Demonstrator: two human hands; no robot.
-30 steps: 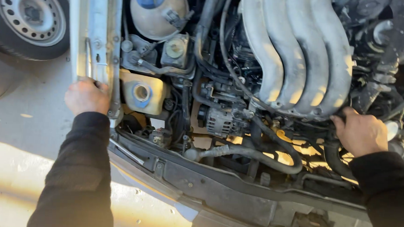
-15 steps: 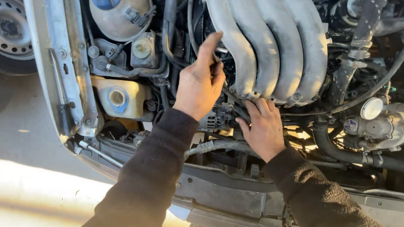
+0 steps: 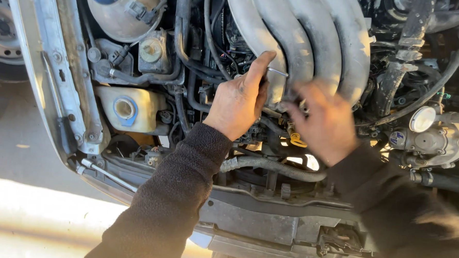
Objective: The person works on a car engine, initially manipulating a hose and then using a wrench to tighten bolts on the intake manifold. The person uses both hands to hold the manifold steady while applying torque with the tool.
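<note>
Head view: left hand holds a small metal tool against the grey intake manifold; since 0.5 s ago, the right hand has risen beside it, blurred, fingers spread.

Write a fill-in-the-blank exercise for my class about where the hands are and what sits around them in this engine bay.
1. The left hand rests against the grey ribbed ____ manifold.
2. A thin bent metal tool shows by the left hand's ____.
3. The pale reservoir to the left has a ____ ring round its opening.
4. The right hand is blurred, just above a ____ dipstick handle.

Missing words: intake; thumb; blue; yellow
</note>
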